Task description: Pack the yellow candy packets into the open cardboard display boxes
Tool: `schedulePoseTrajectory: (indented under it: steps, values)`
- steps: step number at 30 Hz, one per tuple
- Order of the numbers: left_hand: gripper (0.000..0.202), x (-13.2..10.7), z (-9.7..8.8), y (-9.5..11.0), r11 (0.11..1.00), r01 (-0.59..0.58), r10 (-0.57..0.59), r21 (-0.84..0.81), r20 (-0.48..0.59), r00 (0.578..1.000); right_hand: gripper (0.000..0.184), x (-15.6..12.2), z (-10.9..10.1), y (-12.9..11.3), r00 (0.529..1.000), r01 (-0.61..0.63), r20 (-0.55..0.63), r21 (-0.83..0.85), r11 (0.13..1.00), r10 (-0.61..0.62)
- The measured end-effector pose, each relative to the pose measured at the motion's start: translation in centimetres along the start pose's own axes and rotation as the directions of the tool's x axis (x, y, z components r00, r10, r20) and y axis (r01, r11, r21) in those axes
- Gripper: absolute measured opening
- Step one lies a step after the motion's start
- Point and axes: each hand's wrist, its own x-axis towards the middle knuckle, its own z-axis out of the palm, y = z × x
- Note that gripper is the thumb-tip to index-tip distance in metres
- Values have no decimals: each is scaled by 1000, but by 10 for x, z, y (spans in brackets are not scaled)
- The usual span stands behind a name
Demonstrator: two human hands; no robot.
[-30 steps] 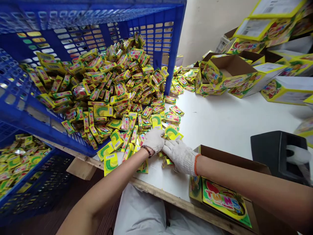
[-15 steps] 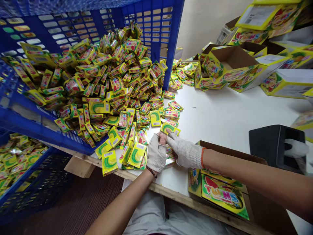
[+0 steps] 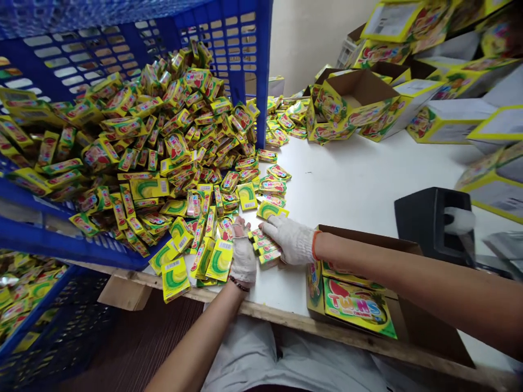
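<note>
White tabletop (image 3: 339, 179): nearest, a brown carton (image 3: 429, 332) w/ TWINS boxes (image 3: 359, 307); just beyond, gloved L hand (image 3: 244, 258) lies open beside loose yellow-green pkts (image 3: 219, 261), & gloved R hand (image 3: 288, 239) rests on a short row of small pkts (image 3: 265, 250) btwn the hands (can't tell if it's gripping). Farther back, blue crate (image 3: 263, 71) w/ a pkt heap (image 3: 196, 130), black tape dispenser (image 3: 425, 223) & open display boxes (image 3: 355, 103).

Your right fingers (image 3: 273, 227) hide part of the row of small packs (image 3: 266, 254), and your right forearm (image 3: 368, 268) covers the carton's (image 3: 429, 329) middle. The left and top edges cut the blue crate (image 3: 263, 81); the printed boxes (image 3: 392, 22) run off rightward. Barcodes (image 3: 224, 245) are too tiny to read.
</note>
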Motion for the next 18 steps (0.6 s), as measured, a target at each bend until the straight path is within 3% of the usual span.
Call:
schedulePoseTrajectory:
  steps: [2,3,5,6,7,9,10,11,12,14,18]
  values:
    - [75,-1,-7,13,998,-12,9,-65,-54,999,85,-12,-28,5,994,-89,-34,248,965,100]
    - [69,-5,-10,22,996,-36,30,-84,-72,997,88,-24,-43,9,989,-111,-43,413,904,141]
    - [50,-22,-12,41,986,-158,158,-58,-11,987,93,-55,-72,20,982,-93,-52,703,705,181]
    - [42,-33,-10,51,958,-285,286,-23,93,954,91,-73,-84,27,978,-75,-63,786,613,200]
    - [38,-45,-5,60,902,-432,420,-4,241,875,88,-92,-92,34,971,-70,-68,836,545,230]
    - [36,-69,12,78,726,-688,590,-5,520,618,83,-127,-99,48,953,-104,-42,884,455,299]
    - [35,-80,23,85,647,-763,598,10,614,515,81,-141,-98,55,944,-134,-14,896,424,328]
    - [37,-89,33,90,584,-811,574,45,684,450,81,-153,-95,61,939,-168,21,900,402,345]
    - [45,-96,43,93,538,-838,529,94,736,422,81,-162,-90,67,934,-204,58,898,391,354]
    - [61,-106,56,93,487,-856,435,175,801,411,81,-172,-80,77,925,-282,137,874,396,356]
    - [73,-116,57,80,461,-862,385,208,828,406,88,-175,-71,81,903,-405,271,795,452,332]
